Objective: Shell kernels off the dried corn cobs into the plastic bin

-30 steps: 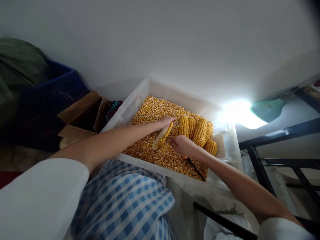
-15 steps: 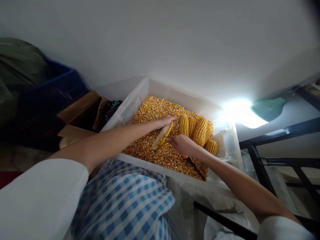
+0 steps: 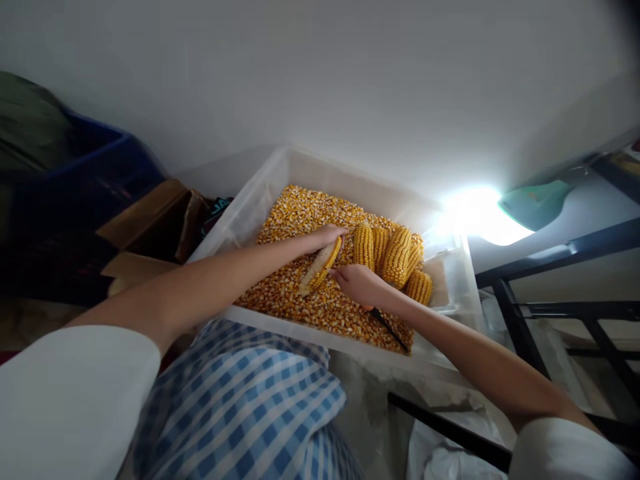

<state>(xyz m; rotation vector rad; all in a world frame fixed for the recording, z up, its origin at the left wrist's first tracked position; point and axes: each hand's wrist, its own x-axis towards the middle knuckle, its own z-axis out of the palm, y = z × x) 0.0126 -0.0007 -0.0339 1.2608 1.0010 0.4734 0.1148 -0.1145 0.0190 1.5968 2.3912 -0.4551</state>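
My left hand is closed around the upper end of a corn cob, which is tilted over loose kernels. One side of the cob is bare and pale; yellow kernels remain along its right edge. My right hand is closed close to that edge, with its fingertips at the cob. From under the right hand a slim orange-and-black tool slants down to the right; my fingers hide its other part. Several full corn cobs lie just right of my hands on the kernels.
A translucent plastic bin holds the corn. To the left are an open cardboard box and a blue crate. A bright lamp shines at the right, above a black metal frame. Blue checked cloth covers my lap.
The whole view has shifted slightly, so the bin and hands appear a little further left and higher. Both hands stay at the same cob, the right one close to its kernel edge.
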